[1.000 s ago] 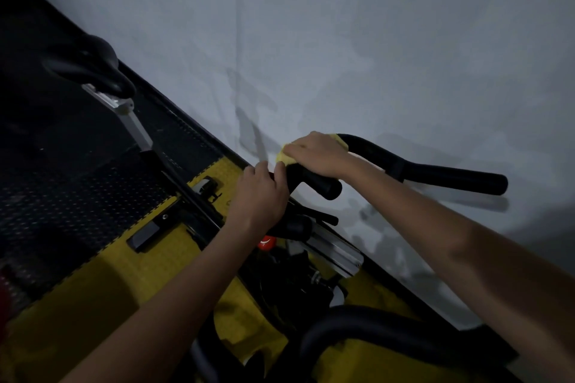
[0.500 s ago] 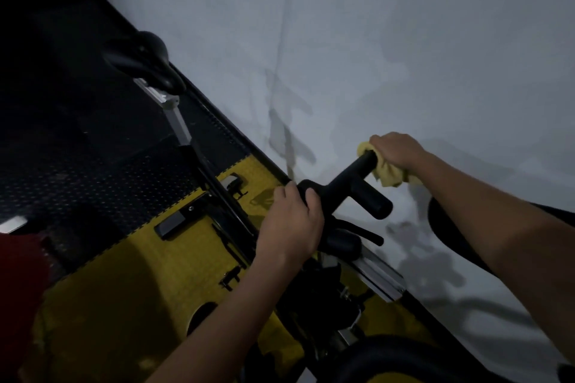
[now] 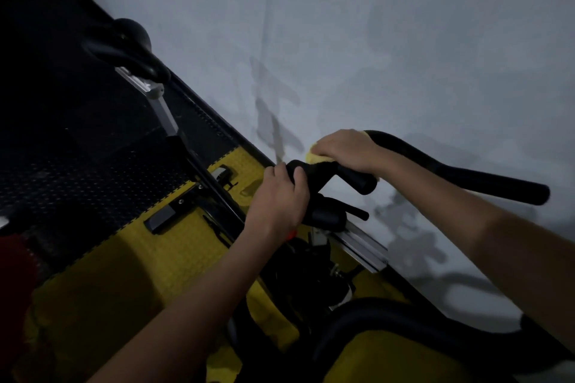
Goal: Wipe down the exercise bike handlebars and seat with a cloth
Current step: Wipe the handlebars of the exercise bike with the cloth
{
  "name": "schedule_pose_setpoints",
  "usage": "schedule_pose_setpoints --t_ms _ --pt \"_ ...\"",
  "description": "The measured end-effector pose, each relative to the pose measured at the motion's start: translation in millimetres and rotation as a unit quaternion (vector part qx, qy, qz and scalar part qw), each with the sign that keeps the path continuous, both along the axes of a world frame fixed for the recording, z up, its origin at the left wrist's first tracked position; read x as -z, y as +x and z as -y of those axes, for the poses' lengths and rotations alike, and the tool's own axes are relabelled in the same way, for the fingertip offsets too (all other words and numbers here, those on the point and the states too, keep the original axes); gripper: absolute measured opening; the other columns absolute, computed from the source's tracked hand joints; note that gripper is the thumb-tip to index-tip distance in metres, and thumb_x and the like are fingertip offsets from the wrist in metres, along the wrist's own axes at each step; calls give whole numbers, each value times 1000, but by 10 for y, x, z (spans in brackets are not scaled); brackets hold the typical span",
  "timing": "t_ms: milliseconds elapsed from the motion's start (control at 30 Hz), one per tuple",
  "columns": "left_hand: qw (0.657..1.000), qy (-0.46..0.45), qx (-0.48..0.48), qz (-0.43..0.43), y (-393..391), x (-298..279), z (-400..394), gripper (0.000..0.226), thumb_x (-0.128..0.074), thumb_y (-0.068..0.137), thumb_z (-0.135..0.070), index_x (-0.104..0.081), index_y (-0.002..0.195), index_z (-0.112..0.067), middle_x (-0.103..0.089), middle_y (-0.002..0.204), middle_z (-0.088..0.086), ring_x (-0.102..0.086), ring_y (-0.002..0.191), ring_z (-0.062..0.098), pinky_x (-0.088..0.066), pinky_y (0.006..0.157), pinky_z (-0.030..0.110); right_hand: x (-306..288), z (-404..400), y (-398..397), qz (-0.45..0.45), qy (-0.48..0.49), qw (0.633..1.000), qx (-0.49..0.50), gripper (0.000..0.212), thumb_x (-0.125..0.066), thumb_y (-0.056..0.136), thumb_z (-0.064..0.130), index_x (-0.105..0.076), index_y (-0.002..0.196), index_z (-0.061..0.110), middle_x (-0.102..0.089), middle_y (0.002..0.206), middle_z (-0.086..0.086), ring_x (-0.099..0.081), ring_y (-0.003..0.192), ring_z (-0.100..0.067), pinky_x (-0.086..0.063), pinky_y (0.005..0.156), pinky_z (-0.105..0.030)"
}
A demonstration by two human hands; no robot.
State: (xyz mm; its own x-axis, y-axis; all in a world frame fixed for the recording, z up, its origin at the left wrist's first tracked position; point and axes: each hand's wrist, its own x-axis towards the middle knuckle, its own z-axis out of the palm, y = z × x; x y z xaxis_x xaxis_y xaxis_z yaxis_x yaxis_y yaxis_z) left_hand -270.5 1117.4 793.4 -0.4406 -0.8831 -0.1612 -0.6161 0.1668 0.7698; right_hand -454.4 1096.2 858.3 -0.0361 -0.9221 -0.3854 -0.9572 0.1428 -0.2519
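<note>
Mostly hidden, the yellow cloth peeks from under the right hand.

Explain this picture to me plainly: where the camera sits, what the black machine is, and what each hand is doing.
The camera is worn on the person's head and looks forward and down, so the two bare arms reaching in from the bottom are the wearer's own.

The machine is an exercise bike standing against a pale grey wall. Its curved black padded handlebars run across the right; its black saddle-shaped seat sits on a silver metal post at upper left.

The left hand grips a short black bar of the handlebars, apparently steadying it. The right hand presses a small crumpled yellow cloth onto the handlebar bend, fingers curled over it.

Beneath the bike lies a floor of yellow and black textured mats. The picture is dim, so finer parts are hard to read.
</note>
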Motion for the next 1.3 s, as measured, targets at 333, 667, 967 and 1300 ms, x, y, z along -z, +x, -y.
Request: schedule_pose_setpoints --t_ms 333,667,967,1300 --pt "998 -54 -3 31 317 -139 -308 64 -13 107 -49 -58 78 -14 -59 68 3 -59 59 20 -54 63 46 17 278 -327 -49 41 987 150 37 -45 94 41 -62 82 11 -63 91 -10 -55 78 -24 -40 68 -37" --pt "996 -42 46 58 372 -158 -253 42 -35 104 -12 -29 142 4 -59 82 16 -58 64 32 -45 51 40 -238 53 447 -68 55 994 62 43 -34 103 41 -56 78 13 -62 86 -5 -58 89 -27 -34 66 -33" --pt "1000 19 -17 -4 297 -192 -172 38 -29 108 -29 -50 116 1 -44 76 -5 -42 63 5 -33 51 13 -231 -235 711 -238 -58 968 -53 43 -23 111 33 -62 115 15 -66 107 -10 -62 104 -32 -49 82 -40" --pt "996 -65 51 -35 493 -387 615 47 -56 96 -41 -51 133 -12 -53 125 8 -56 105 22 -45 82 33 -642 271 593 169 -78 945 268 55 -43 101 51 -70 101 3 -70 104 -13 -66 98 -31 -50 90 -39"
